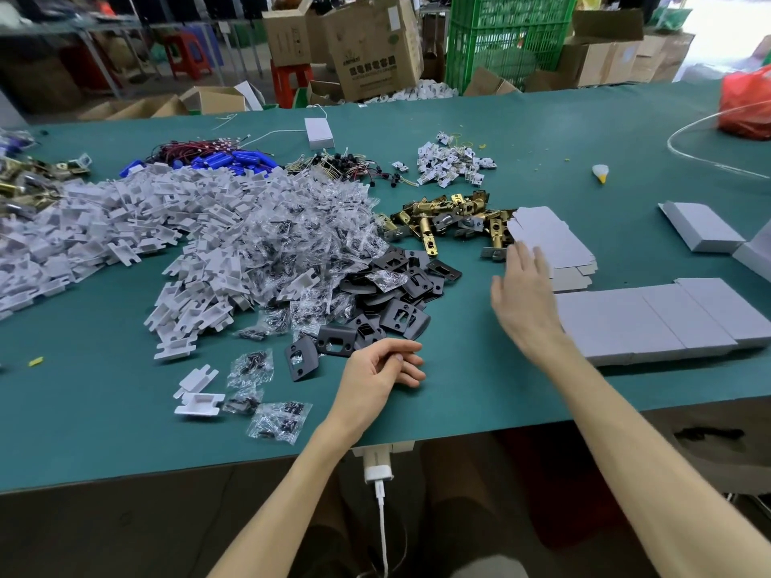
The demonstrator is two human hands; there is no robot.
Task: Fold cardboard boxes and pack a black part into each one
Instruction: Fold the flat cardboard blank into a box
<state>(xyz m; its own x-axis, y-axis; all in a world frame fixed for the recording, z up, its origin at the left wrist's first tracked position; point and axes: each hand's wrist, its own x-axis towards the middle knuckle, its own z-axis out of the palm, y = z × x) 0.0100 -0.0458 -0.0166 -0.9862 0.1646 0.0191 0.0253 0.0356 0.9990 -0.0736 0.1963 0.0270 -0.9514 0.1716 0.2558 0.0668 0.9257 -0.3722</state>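
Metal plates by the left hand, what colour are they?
The strike plates are black; head view shows them best.

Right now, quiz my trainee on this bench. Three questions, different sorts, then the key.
1. True or false: the right hand grips a black plate.
2. Nearest the right hand's fingers lies: A) flat box blank B) glue bottle C) red bag.
3. Fill in: the left hand rests beside the black ____.
Key: 1 false; 2 A; 3 plates.
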